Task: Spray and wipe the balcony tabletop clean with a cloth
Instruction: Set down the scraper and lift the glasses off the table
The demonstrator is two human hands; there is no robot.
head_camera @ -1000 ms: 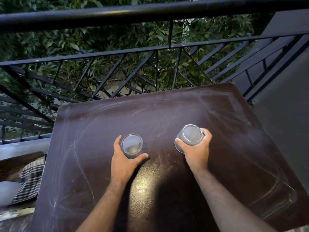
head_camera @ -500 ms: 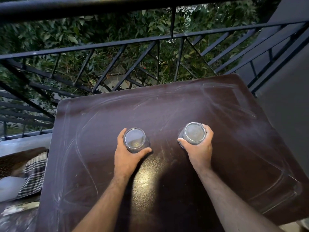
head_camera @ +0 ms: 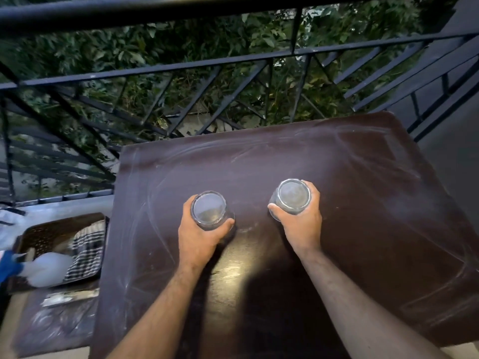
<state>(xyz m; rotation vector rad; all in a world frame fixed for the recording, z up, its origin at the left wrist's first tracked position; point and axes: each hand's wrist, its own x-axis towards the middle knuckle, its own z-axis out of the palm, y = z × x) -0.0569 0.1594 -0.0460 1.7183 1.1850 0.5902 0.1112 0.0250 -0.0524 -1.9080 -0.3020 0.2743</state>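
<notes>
One clear round glass point(head_camera: 209, 209) is gripped by the left hand point(head_camera: 199, 235) and another clear glass point(head_camera: 293, 196) by the right hand point(head_camera: 300, 224), over the dusty dark brown tabletop point(head_camera: 363, 203).

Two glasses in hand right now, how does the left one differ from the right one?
The left glass sits nearer the person and nearer the table's left edge; the right glass is farther out. The left hand wraps the left glass from its left side, thumb on its near right; the right hand wraps the right glass from its right, thumb on its left. Both look like clear glasses, gripped over the streaky brown tabletop.
</notes>
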